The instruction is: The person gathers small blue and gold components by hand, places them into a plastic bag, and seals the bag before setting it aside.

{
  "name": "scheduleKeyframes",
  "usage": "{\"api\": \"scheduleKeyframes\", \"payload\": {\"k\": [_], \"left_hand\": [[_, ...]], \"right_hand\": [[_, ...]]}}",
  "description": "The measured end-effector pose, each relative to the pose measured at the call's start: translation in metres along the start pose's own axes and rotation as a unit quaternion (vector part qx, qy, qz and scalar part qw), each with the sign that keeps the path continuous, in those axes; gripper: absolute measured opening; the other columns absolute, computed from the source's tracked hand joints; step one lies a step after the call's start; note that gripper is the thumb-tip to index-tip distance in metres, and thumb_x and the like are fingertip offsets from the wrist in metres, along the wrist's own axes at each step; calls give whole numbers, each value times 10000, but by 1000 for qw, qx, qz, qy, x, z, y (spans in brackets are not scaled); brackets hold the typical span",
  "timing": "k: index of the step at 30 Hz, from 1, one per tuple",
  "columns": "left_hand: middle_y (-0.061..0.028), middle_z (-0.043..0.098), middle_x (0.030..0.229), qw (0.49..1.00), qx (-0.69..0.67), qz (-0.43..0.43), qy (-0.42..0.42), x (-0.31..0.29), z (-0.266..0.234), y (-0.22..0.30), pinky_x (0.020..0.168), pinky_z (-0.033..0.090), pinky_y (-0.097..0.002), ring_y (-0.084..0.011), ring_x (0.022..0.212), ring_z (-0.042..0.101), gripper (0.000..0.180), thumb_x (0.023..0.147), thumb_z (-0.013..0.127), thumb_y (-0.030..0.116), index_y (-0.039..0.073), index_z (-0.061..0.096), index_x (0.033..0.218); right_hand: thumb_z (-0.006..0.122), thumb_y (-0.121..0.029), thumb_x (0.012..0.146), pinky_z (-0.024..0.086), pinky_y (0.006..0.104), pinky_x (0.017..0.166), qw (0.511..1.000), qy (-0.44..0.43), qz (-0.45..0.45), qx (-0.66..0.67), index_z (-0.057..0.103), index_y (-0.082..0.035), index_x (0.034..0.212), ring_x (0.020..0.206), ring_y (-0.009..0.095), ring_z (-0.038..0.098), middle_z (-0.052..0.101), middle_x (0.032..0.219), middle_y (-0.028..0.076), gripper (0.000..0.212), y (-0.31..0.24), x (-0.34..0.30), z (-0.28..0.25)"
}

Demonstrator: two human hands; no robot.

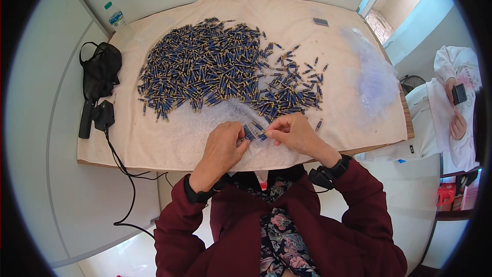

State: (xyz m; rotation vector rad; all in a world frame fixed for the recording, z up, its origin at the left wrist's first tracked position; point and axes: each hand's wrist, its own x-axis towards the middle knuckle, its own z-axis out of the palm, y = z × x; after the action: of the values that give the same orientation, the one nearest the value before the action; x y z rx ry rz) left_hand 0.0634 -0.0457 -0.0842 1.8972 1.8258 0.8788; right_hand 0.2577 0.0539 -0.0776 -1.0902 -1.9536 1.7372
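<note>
A large heap of small blue cylinders with gold-coloured ends (200, 64) covers the left and middle of the cloth-covered table. A smaller, looser heap of the same cylinders (287, 95) spreads to its right. At the near edge, my left hand (224, 144) grips the side of a small clear plastic tray (252, 134) with several blue cylinders in it. On the tray's other side my right hand (293, 134) is closed, thumb and forefinger pinching the end of a blue cylinder at the tray. The fingers partly hide both tray and cylinder.
A filled tray (321, 21) lies at the back right, with a clear plastic bag (376, 79) near the right edge. A bottle (116, 16), black bag (101, 69) and cabled black device (104, 116) are at left. Another person (456, 102) holds a phone at far right.
</note>
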Motion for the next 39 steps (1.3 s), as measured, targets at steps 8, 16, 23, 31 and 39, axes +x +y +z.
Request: {"api": "scheduleKeyframes", "payload": {"k": [8,16,23,31,39], "left_hand": [[-152,570,738,1000,-21,14,3,0,1,-7,656,436,-431,-352,754,552,178,714,693,71,14,537,778],[-163,574,743,999,-44,22,0,0,0,-9,654,435,-436,-366,754,553,148,726,670,46,5,535,774],[-161,578,718,998,-46,41,27,0,3,-16,581,441,-381,-326,661,570,130,727,660,31,-8,547,777],[-136,562,704,997,-81,11,-6,0,-2,-12,576,440,-359,-296,634,541,167,714,693,59,1,552,783],[-119,509,705,998,-13,60,26,-1,3,-8,590,409,-374,-297,652,492,291,678,755,131,29,505,788]], "right_hand": [[654,-122,826,481,262,546,986,45,-72,-141,689,2,845,569,142,627,673,714,79,131,8,-5,16],[706,-97,790,457,259,526,931,96,-230,-268,688,6,843,551,134,571,631,716,68,117,9,-12,22],[704,-147,784,472,311,559,934,91,-235,-252,670,-51,940,616,214,613,609,764,80,187,6,-22,26],[680,-112,799,476,331,575,929,119,-236,-258,654,-40,919,636,236,614,611,781,95,143,12,-19,32],[689,-94,797,455,321,532,934,144,-220,-243,661,-34,890,575,230,587,612,725,95,114,-6,-12,21]]}}
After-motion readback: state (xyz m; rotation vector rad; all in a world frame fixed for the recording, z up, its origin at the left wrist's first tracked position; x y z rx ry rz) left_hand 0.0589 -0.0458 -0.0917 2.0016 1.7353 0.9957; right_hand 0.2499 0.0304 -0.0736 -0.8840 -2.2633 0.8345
